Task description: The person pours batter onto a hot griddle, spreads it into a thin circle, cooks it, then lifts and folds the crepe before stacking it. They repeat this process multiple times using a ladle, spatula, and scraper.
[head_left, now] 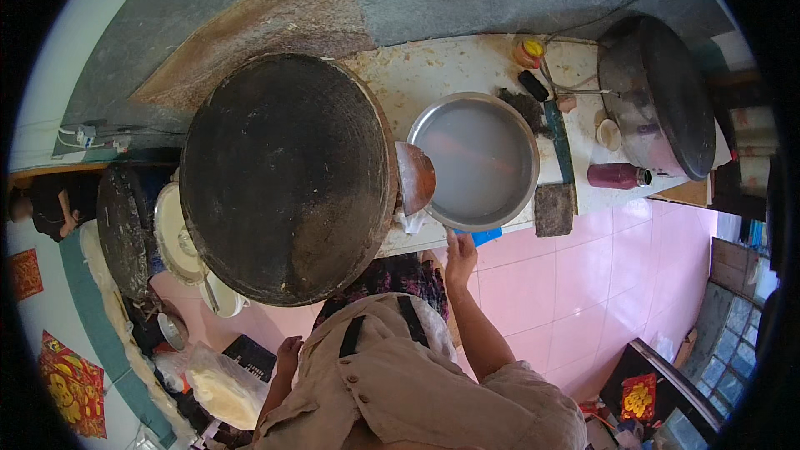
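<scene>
A large dark round griddle point(275, 175) fills the middle left, with a curved wooden piece point(415, 177) at its right side. Beside it sits a steel basin point(513, 196) of cloudy liquid. My right hand point(458, 254) is at the basin's near edge, beside a blue item point(487, 236), fingers curled on something I cannot make out. My left hand point(287, 356) hangs low at my left side, below the griddle, fingers loosely bent and apart, holding nothing visible.
A white worktop point(392, 67) carries a pink bottle point(611, 176), cup point(608, 133), cables and small items. Another dark round griddle point(675, 100) stands right, another point(121, 233) left beside white containers point(175, 242). A person point(62, 208) in dark clothing is at far left. Bags point(221, 383) lie lower left.
</scene>
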Action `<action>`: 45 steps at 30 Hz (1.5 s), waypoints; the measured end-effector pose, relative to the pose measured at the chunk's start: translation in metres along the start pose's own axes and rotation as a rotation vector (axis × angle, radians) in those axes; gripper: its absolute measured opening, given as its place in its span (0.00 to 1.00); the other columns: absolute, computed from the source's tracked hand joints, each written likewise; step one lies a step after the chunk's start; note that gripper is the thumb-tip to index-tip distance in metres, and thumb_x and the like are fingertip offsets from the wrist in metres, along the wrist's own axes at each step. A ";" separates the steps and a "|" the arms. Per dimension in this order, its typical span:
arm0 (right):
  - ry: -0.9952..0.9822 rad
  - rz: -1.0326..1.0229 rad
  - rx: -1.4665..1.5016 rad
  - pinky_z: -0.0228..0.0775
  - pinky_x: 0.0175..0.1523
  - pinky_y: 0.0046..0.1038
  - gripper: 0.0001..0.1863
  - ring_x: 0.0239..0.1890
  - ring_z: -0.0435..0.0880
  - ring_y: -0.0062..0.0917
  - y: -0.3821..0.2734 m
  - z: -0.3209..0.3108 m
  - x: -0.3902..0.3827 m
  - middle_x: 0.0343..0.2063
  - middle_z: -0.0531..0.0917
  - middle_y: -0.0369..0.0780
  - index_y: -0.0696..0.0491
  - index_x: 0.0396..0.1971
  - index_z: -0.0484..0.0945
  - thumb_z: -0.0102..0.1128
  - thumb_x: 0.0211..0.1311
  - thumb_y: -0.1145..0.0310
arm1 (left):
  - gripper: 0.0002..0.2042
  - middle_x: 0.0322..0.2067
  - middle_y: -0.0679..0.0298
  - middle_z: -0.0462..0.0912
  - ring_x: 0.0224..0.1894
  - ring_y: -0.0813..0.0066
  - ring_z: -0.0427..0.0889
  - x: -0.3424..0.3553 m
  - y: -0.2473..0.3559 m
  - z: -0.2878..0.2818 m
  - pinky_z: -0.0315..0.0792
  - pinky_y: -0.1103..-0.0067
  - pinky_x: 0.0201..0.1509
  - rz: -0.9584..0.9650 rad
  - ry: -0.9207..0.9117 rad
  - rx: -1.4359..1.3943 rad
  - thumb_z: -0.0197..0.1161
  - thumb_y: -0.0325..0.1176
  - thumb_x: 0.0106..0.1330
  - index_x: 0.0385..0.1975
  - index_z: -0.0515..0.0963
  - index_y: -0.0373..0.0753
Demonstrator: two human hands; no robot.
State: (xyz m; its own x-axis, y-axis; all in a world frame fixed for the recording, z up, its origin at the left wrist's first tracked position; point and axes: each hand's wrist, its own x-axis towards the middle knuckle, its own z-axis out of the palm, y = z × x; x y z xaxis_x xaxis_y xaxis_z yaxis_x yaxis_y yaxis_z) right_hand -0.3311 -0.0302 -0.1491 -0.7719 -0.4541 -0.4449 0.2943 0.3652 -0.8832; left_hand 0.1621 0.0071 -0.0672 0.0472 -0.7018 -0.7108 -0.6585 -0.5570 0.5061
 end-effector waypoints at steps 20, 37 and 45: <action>-0.170 -0.081 -0.444 0.72 0.53 0.33 0.26 0.46 0.83 0.37 0.001 0.030 0.208 0.44 0.83 0.49 0.60 0.45 0.79 0.74 0.45 0.66 | 0.11 0.39 0.58 0.84 0.42 0.71 0.82 -0.011 -0.035 0.023 0.75 0.76 0.49 -0.135 0.028 -0.076 0.57 0.30 0.68 0.46 0.79 0.33; -0.031 -0.117 -1.282 0.74 0.51 0.41 0.25 0.51 0.81 0.38 -0.048 0.104 0.231 0.49 0.82 0.44 0.49 0.49 0.80 0.55 0.59 0.47 | 0.12 0.39 0.56 0.85 0.42 0.69 0.82 -0.042 -0.072 0.029 0.75 0.75 0.49 -0.174 0.087 -0.066 0.57 0.31 0.67 0.46 0.79 0.32; -0.287 -0.536 -0.995 0.72 0.53 0.37 0.21 0.48 0.81 0.42 -0.007 0.069 0.240 0.43 0.84 0.46 0.51 0.49 0.79 0.62 0.55 0.60 | 0.13 0.39 0.56 0.84 0.43 0.69 0.82 -0.040 -0.045 0.056 0.75 0.74 0.49 -0.119 0.068 -0.100 0.58 0.34 0.68 0.45 0.79 0.32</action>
State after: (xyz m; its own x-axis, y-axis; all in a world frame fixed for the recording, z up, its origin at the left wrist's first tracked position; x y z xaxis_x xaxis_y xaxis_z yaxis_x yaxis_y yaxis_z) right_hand -0.4798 -0.1976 -0.2596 -0.4698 -0.8644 -0.1793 -0.7012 0.4888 -0.5190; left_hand 0.1482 0.0849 -0.0890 0.1731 -0.6548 -0.7357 -0.5672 -0.6769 0.4690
